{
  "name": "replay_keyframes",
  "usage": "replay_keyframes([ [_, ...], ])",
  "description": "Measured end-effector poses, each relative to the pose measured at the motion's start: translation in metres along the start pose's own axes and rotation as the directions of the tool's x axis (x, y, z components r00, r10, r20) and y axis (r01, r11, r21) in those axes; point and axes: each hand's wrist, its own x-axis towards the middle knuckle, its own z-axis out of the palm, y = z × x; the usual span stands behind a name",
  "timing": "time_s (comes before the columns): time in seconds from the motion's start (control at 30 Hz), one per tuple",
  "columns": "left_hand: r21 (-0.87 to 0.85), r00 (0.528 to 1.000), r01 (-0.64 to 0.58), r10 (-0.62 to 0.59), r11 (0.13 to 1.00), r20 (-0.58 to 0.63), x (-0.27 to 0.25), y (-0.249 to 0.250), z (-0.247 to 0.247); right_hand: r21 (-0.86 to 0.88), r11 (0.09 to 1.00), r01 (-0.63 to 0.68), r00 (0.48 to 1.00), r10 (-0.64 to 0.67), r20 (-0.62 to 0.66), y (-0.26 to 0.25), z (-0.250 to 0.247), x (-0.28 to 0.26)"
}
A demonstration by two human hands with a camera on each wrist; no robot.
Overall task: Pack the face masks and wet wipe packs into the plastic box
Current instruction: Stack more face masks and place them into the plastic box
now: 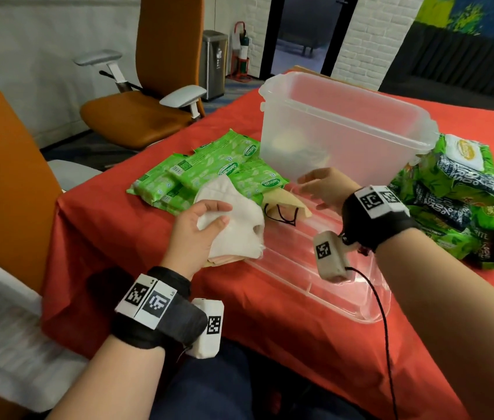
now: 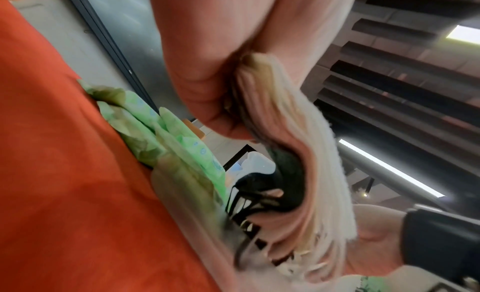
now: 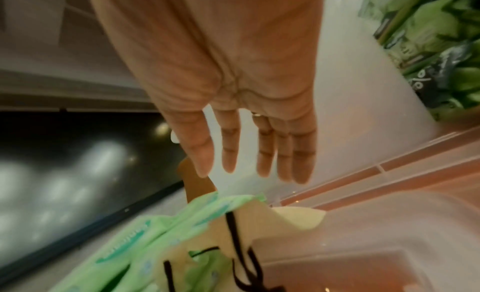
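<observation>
Gripping a stack of white and pale peach fabric face masks point(image 1: 233, 219), the left hand point(image 1: 192, 228) sits left of centre in the head view, thumb on top and fingers curled beneath the bundle; the left wrist view shows the same stack point(image 2: 293, 152) pinched between thumb and palm, its layered edges fanning downward with black ear loops dangling below. The right hand point(image 1: 324, 184) hovers at centre frame with fingers straight and slightly spread, holding nothing, just in front of the near wall of the translucent plastic storage box point(image 1: 345, 128); from the right wrist view the open palm point(image 3: 233, 81) points toward that cloudy wall. The box stands upright in the upper centre of the head view on a red tablecloth point(image 1: 118, 237), and something pale and yellowish lies on its floor, too blurred through the wall to identify. A clear plastic lid point(image 1: 330, 268) lies flat on the cloth in the lower centre, beneath the right wrist. A tan face mask with black ear loops point(image 1: 282, 207) rests at the lid's far left corner, between the two hands. Light green wet wipe packs point(image 1: 209, 168) lie piled to the left of the box, touching one another. Dark green patterned wipe packs point(image 1: 457, 201) are heaped at the right edge of the frame, beside the box.
</observation>
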Motion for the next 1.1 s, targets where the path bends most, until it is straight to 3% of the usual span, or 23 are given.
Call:
replay_keyframes([
  [0.1, 0.0, 0.999, 0.016, -0.016, 1.0, 0.034, -0.001, -0.002, -0.002, -0.283, 0.959, -0.02, 0.998, 0.038, 0.059, -0.003, 0.012, 0.019],
  [0.27, -0.003, 0.998, 0.033, -0.033, 0.999, 0.046, -0.001, -0.005, -0.009, -0.682, 0.731, 0.022, 0.987, 0.09, 0.129, 0.01, 0.03, 0.052],
  [0.33, -0.007, 0.998, 0.045, -0.044, 0.999, 0.046, -0.001, -0.006, -0.011, -0.746, 0.666, 0.028, 0.99, 0.084, 0.113, 0.03, 0.029, 0.086],
  [0.4, -0.005, 0.997, 0.059, -0.059, 0.998, 0.049, 0.0, -0.007, -0.011, -0.743, 0.669, 0.003, 0.989, 0.107, 0.1, 0.032, 0.029, 0.096],
  [0.5, -0.012, 0.995, 0.09, -0.089, 0.996, 0.041, 0.001, -0.007, -0.011, -0.752, 0.659, -0.019, 0.996, 0.079, 0.043, -0.002, 0.027, 0.053],
  [0.6, -0.028, 0.996, 0.087, -0.087, 0.996, 0.012, 0.003, -0.004, -0.01, -0.617, 0.786, -0.045, 0.991, -0.042, -0.125, -0.027, 0.013, 0.027],
  [0.7, -0.08, 0.994, 0.109, -0.109, 0.991, 0.009, 0.005, 0.002, -0.004, -0.402, 0.906, 0.135, 0.928, -0.257, -0.269, -0.049, 0.006, -0.02],
  [0.87, -0.241, 0.982, 0.189, -0.181, 0.952, 0.056, 0.003, 0.017, 0.013, -0.295, 0.832, 0.47, 0.87, -0.493, -0.007, -0.047, 0.047, -0.093],
  [1.0, -0.427, 0.96, 0.28, -0.249, 0.86, 0.127, -0.001, 0.023, 0.018, -0.161, 0.77, 0.617, 0.787, -0.606, 0.115, -0.02, 0.061, -0.104],
  [1.1, -0.38, 0.966, 0.258, -0.239, 0.888, 0.099, -0.008, 0.025, 0.017, -0.125, 0.719, 0.684, 0.729, -0.665, 0.162, -0.01, 0.057, -0.113],
])
